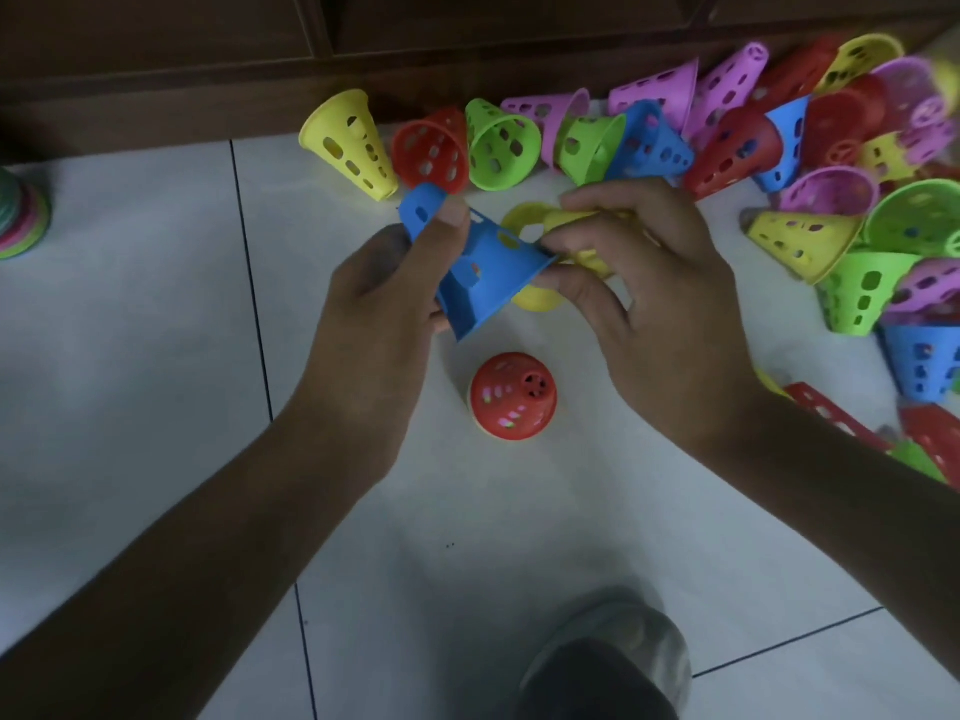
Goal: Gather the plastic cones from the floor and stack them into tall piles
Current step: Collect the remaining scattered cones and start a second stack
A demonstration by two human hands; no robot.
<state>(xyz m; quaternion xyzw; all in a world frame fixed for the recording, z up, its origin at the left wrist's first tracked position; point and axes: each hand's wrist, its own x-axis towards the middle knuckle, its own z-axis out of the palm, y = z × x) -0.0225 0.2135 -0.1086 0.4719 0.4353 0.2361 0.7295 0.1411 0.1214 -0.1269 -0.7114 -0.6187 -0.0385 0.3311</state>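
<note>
My left hand (384, 288) grips a blue perforated cone (480, 267) lying sideways above the floor, thumb on its narrow end. Right against the blue cone's wide rim, my right hand (649, 283) holds a yellow cone (535, 298), mostly hidden by my fingers. Below both hands a short stack topped by a red cone (514, 397) stands upright on the white tiles. Several loose cones in yellow (353, 145), red (431, 150), green (501, 145), pink and blue lie along the back wall and pile up at the right.
A stack of cones (23, 210) stands at the far left edge. Dark wooden furniture (208, 54) runs along the back. My knee (608, 662) is at the bottom centre. White floor tiles (130, 356) stretch across the left and middle.
</note>
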